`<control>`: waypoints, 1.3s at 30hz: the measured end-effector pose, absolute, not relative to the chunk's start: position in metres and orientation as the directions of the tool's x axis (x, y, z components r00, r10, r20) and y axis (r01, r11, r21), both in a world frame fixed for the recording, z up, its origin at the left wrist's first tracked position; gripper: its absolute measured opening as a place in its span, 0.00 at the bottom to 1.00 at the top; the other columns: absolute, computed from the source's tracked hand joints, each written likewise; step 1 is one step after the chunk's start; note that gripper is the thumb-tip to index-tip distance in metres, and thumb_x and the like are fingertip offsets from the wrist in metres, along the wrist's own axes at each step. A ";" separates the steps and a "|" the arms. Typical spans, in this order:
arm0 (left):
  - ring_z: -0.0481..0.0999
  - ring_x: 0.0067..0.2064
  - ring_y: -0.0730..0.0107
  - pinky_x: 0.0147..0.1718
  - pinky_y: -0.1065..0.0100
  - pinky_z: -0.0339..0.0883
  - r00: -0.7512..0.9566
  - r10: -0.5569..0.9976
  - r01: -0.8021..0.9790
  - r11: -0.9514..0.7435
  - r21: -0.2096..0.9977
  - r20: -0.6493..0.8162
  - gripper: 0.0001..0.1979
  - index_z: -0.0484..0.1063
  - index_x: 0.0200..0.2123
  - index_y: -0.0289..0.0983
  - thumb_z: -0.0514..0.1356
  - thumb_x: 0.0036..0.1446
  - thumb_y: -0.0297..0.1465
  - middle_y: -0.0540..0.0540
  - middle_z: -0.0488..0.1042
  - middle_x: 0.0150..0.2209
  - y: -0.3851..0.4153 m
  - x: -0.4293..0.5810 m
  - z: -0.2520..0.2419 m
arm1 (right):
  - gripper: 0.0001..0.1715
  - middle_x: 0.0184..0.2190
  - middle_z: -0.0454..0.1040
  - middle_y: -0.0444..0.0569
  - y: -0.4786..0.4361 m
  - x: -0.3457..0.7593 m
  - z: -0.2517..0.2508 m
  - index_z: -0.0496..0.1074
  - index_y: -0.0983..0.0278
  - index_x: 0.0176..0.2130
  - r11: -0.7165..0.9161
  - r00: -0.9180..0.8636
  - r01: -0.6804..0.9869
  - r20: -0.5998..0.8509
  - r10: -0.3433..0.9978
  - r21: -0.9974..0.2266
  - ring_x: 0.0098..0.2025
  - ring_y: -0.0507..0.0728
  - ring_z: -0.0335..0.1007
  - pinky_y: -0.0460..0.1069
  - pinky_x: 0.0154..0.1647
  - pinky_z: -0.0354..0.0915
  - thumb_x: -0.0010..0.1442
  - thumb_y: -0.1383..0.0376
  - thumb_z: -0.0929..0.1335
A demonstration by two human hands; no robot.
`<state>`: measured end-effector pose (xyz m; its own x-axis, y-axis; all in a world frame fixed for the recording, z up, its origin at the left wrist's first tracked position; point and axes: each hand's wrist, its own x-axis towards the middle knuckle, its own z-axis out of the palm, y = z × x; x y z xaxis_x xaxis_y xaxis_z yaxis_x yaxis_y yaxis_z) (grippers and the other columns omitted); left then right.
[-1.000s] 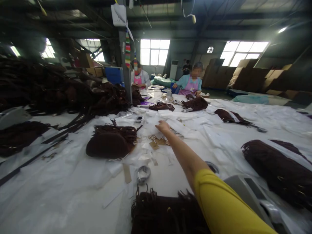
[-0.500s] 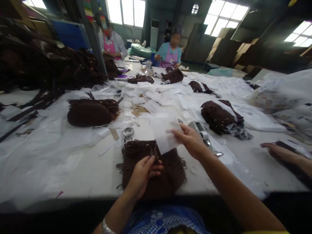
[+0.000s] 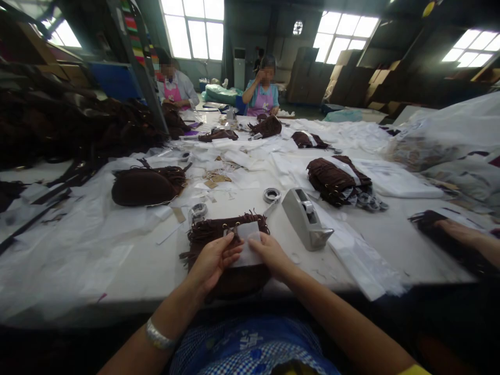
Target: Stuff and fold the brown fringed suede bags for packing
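Observation:
A dark brown fringed bag (image 3: 234, 284) lies at the table's front edge, with metal eyelets along its upper part. My left hand (image 3: 213, 258) is over its left half, thumb and fingers pinched on a dark strap end by the eyelets. My right hand (image 3: 273, 252) grips a small white paper sheet (image 3: 248, 245) between thumb and fingers. The sheet lies against the bag's front, its left edge close to my left fingertips. A grey tape dispenser (image 3: 307, 219) stands right of the bag. A tape roll (image 3: 271, 195) lies behind the bag, another tape roll (image 3: 198, 211) at its back left corner.
Another brown bag (image 3: 146, 186) lies to the left, a wrapped brown bundle (image 3: 338, 177) to the right. Clear plastic bags (image 3: 359, 265) lie beside the dispenser. A co-worker's hand (image 3: 461, 232) rests on a dark item at far right. Two people in pink aprons work across the table.
My right hand has brought the white sheet down and left onto the bag, beside my left hand. The tape dispenser now shows fully. Across the table, one person has raised a hand to the head.

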<state>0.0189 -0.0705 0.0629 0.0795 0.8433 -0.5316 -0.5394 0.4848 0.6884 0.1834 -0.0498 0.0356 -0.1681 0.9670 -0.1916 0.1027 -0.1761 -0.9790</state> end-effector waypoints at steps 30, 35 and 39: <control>0.79 0.34 0.62 0.31 0.67 0.72 -0.065 0.924 -0.078 0.372 0.925 -0.377 0.27 0.74 0.42 0.34 0.64 0.51 0.52 0.42 0.80 0.34 -0.085 -0.009 0.046 | 0.20 0.29 0.80 0.48 -0.057 0.155 0.015 0.77 0.68 0.38 -0.514 -0.325 -0.433 -0.404 0.855 -0.741 0.28 0.56 0.76 0.50 0.34 0.72 0.46 0.60 0.78; 0.80 0.40 0.58 0.38 0.65 0.72 -0.136 0.934 -0.086 0.322 0.943 -0.331 0.27 0.77 0.44 0.32 0.72 0.44 0.44 0.40 0.81 0.39 -0.080 0.014 0.038 | 0.27 0.30 0.81 0.49 -0.061 0.155 0.013 0.77 0.68 0.38 -0.440 -0.296 -0.425 -0.338 0.893 -0.791 0.31 0.55 0.76 0.48 0.36 0.71 0.42 0.57 0.80; 0.80 0.42 0.55 0.41 0.61 0.72 -0.170 0.935 -0.076 0.302 0.950 -0.310 0.28 0.76 0.46 0.32 0.70 0.46 0.43 0.38 0.81 0.42 -0.084 0.011 0.034 | 0.26 0.34 0.81 0.51 -0.059 0.166 0.014 0.77 0.67 0.40 -0.548 -0.434 -0.446 -0.364 0.824 -0.708 0.36 0.58 0.77 0.51 0.38 0.72 0.51 0.50 0.76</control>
